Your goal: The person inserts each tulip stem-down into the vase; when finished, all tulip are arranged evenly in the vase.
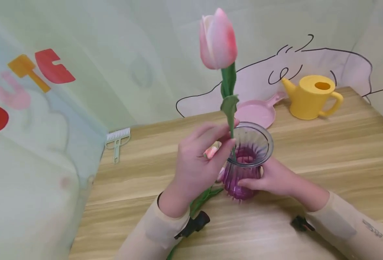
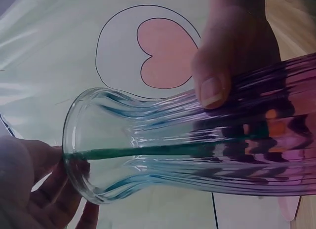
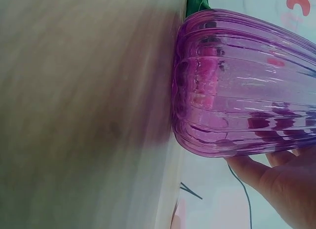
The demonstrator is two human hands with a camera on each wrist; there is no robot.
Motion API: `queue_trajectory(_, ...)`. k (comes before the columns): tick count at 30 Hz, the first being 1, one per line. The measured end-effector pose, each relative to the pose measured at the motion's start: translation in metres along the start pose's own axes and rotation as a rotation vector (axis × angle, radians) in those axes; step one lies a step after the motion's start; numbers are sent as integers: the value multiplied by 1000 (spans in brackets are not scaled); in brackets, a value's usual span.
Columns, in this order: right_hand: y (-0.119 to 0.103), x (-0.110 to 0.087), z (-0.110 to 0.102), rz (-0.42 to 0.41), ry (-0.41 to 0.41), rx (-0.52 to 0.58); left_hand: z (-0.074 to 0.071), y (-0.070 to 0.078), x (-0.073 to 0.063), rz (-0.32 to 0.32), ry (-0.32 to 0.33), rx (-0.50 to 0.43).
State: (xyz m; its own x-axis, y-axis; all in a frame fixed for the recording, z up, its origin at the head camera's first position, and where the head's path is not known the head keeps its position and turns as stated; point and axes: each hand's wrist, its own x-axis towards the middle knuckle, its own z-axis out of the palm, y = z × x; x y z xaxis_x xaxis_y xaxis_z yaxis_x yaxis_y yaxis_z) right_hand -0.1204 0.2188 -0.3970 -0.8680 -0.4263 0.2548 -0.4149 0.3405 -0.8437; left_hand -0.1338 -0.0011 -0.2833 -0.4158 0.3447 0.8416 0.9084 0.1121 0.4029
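A pink and white tulip [image 1: 218, 41] stands upright, its green stem pinched between the thumb and fingers of my left hand [image 1: 197, 164]. The stem [image 2: 148, 151] runs down inside a ribbed glass vase [image 1: 240, 186], clear at the rim and purple below, as the left wrist view shows. My left fingertips are right at the vase's rim. From the right side, my right hand [image 1: 275, 177] grips the vase's body, thumb in front. In the right wrist view the vase's base [image 3: 197, 86] is at the tabletop, and the right hand [image 3: 286, 182] is against its side.
Green leaves [image 1: 205, 198] and a pinkish flower [image 1: 212, 151] lie behind my left hand, partly hidden. Toward the back of the wooden table [image 1: 139, 173] are a pink toy pan [image 1: 256, 112], a yellow watering can [image 1: 309, 99] and a small pale green brush [image 1: 117, 141].
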Motion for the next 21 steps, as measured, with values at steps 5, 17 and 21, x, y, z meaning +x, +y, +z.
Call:
queue_trajectory(5, -1, -2, -1, -14, 23, -16, 1, -1, -2, -42, -120, 105)
queue_trajectory(17, -4, -2, 1, 19, 18, -22, -17, 2, 0, -180, -61, -14)
queue_trajectory(21, -3, -1, 1, 18, 19, -32, -24, 1, -4, -200, -30, -60)
